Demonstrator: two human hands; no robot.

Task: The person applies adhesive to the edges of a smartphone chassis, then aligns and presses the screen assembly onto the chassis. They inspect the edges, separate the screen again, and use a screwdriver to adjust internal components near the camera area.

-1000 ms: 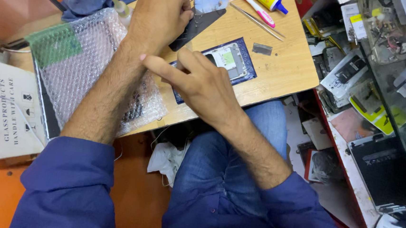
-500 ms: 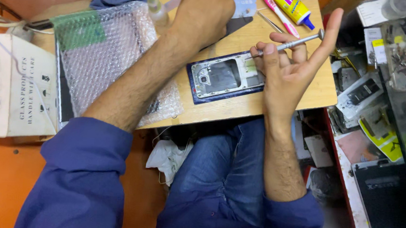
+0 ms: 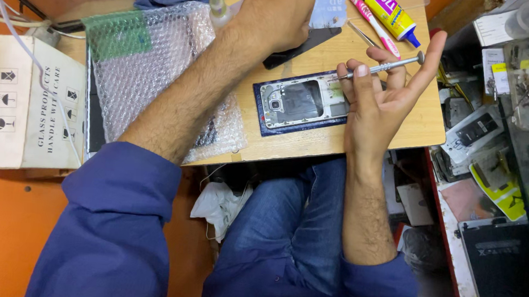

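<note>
The left arm, sleeve pushed above the elbow, runs bare from the lower left of the frame to the upper middle, where the left hand (image 3: pixel 276 13) lies palm down, fingers curled. The right forearm rises at lower right; the right hand (image 3: pixel 381 98) pinches thumb to forefinger, remaining fingers spread upward.

Bright, even overhead light falls on my small wooden worktable (image 3: pixel 314 147); shadows stay soft. The clear bubble-wrap sheet (image 3: pixel 152 66) glints faintly. Centre sharp, edges slightly bent and softer.
</note>
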